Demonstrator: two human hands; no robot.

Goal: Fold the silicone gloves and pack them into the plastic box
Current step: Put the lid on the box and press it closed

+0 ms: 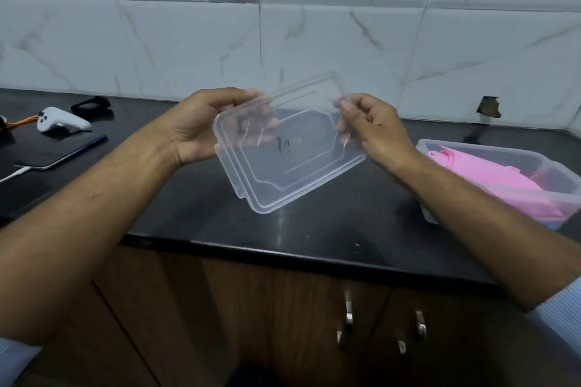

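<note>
Left hand (pixel 201 127): grasping the left short edge of the clear plastic lid (pixel 284 148); fingers seen through the plastic, curled beneath it, thumb side on top.
Right hand (pixel 372 129): pinching the lid's far right corner, thumb tip on the rim, other fingers curled in.
Lid: held in the air above the black countertop (pixel 314 229), tilted, near corner lowest; small dark scribble near its centre.
Plastic box (pixel 490 176): open, resting on the countertop to the right, partly behind the right forearm, well apart from the lid.
Pink silicone gloves (pixel 484 179): inside the box, bunched; exact fold cannot be told.
Left side of counter: white handheld controller (pixel 59 122), tablet (pixel 59 152) with a white cable plugged in, dark ring-shaped item behind, too blurred to name.
Backdrop: marble-pattern wall tiles (pixel 345 25); wooden cabinet doors (pixel 251 308) with metal handles below the counter.
</note>
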